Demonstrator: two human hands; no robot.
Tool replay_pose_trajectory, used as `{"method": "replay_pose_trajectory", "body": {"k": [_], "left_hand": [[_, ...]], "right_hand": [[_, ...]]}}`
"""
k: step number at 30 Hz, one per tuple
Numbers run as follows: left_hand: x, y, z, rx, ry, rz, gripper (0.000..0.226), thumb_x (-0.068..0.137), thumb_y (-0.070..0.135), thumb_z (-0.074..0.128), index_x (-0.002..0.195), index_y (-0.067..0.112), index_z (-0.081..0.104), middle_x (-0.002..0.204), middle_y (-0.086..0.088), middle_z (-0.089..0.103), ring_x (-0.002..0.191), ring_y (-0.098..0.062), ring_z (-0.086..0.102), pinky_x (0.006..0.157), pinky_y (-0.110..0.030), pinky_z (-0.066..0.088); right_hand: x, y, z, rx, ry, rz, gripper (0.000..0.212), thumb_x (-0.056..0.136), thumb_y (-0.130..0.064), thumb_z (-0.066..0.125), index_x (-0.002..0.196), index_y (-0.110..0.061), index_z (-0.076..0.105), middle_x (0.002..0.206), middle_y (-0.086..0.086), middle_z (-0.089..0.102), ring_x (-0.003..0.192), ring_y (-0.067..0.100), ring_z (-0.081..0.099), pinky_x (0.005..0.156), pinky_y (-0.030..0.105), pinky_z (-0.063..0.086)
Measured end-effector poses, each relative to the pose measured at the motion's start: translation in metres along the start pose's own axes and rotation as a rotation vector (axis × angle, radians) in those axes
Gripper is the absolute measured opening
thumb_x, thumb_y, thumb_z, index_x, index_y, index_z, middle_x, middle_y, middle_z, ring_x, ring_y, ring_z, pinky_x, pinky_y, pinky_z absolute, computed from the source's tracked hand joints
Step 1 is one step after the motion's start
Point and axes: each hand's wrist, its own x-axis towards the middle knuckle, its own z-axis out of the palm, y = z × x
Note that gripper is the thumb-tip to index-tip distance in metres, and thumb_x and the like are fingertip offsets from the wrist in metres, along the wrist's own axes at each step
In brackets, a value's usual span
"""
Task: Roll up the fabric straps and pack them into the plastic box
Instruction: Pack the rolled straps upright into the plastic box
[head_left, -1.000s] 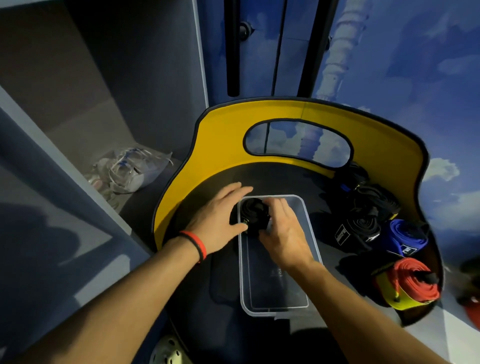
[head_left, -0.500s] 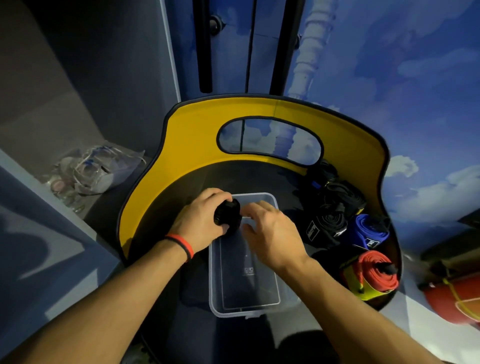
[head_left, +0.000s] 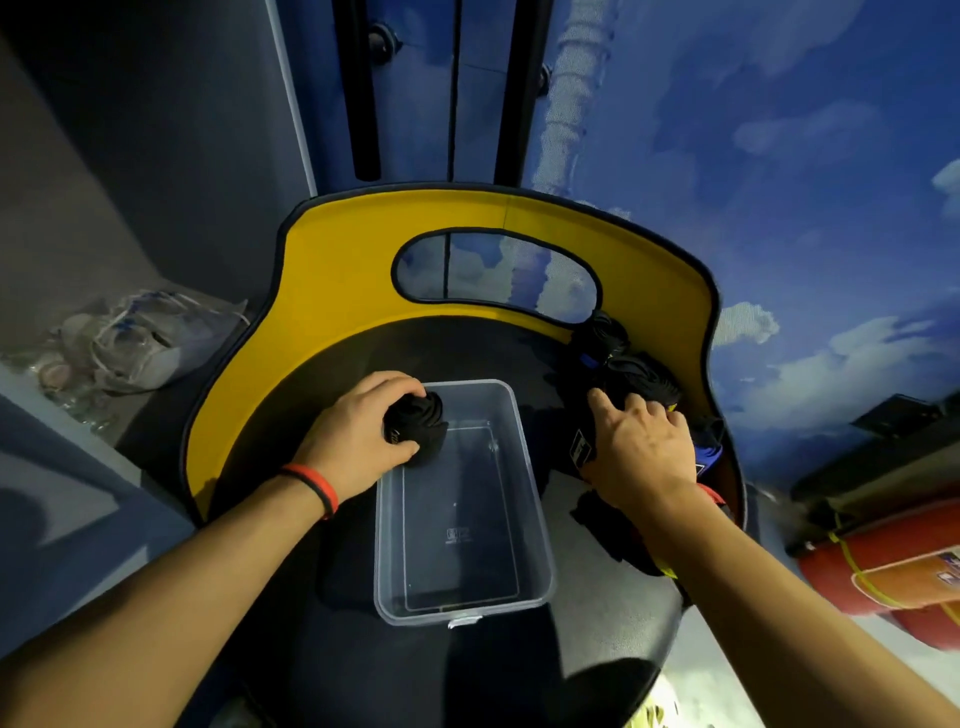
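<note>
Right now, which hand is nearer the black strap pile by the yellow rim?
Right. The right hand touches the black strap pile, fingers on top. The left hand is across the plastic box, holding a rolled black strap at its far-left corner.

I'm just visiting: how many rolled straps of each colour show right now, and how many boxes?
Black straps: 4, one roll in the grip of the left hand, a pile of three under the right hand, partly hidden.
Blue straps: 1.
Red straps: 1, only an edge shows.
Clear plastic boxes: 1.
Total: 7.
</note>
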Motion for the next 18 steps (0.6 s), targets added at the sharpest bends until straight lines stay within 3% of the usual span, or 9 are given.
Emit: {"method": "replay_pose_trajectory", "body": {"k": [4,7,12,15,18], "left_hand": [[0.001,0.0,0.001,0.019,-0.005,-0.002,0.057,0.069,0.01,0.087,0.115,0.033,0.062,0.129,0.015,0.053,0.113,-0.012,0.058,0.097,-0.035,0.052],[0.002,0.001,0.002,0.028,-0.011,0.009,0.055,0.07,0.013,0.086,0.114,0.035,0.06,0.129,0.016,0.052,0.112,-0.014,0.059,0.094,-0.039,0.054],[0.004,0.003,0.004,0.078,-0.021,0.002,0.053,0.071,0.017,0.082,0.112,0.037,0.056,0.129,0.017,0.049,0.107,-0.015,0.06,0.085,-0.039,0.056],[0.005,0.007,0.005,0.145,-0.033,-0.024,0.054,0.072,0.022,0.08,0.116,0.037,0.053,0.132,0.017,0.045,0.105,-0.017,0.06,0.08,-0.039,0.056],[0.006,0.012,0.007,0.202,-0.039,-0.042,0.057,0.071,0.027,0.082,0.118,0.035,0.05,0.134,0.017,0.043,0.105,-0.019,0.06,0.077,-0.039,0.055]], "right_hand": [[0.007,0.004,0.004,0.046,-0.019,-0.004,0.072,0.086,-0.042,0.073,0.145,-0.027,0.034,0.129,0.012,0.048,0.122,0.033,0.049,0.103,0.043,0.04],[0.008,0.003,0.001,0.167,0.006,-0.016,0.071,0.08,-0.038,0.078,0.141,-0.026,0.043,0.124,0.012,0.044,0.113,0.035,0.052,0.09,0.042,0.048],[0.004,-0.014,-0.033,0.466,0.322,-0.155,0.071,0.079,-0.043,0.079,0.138,-0.029,0.043,0.121,0.005,0.039,0.103,0.03,0.053,0.071,0.04,0.053],[-0.001,-0.034,-0.049,0.724,0.271,-0.282,0.072,0.075,-0.043,0.084,0.135,-0.03,0.045,0.122,-0.002,0.037,0.099,0.019,0.053,0.08,0.034,0.052],[-0.005,-0.06,-0.045,0.658,0.19,-0.425,0.073,0.07,-0.041,0.085,0.131,-0.026,0.048,0.131,-0.003,0.042,0.108,0.022,0.058,0.086,0.038,0.056]]}}
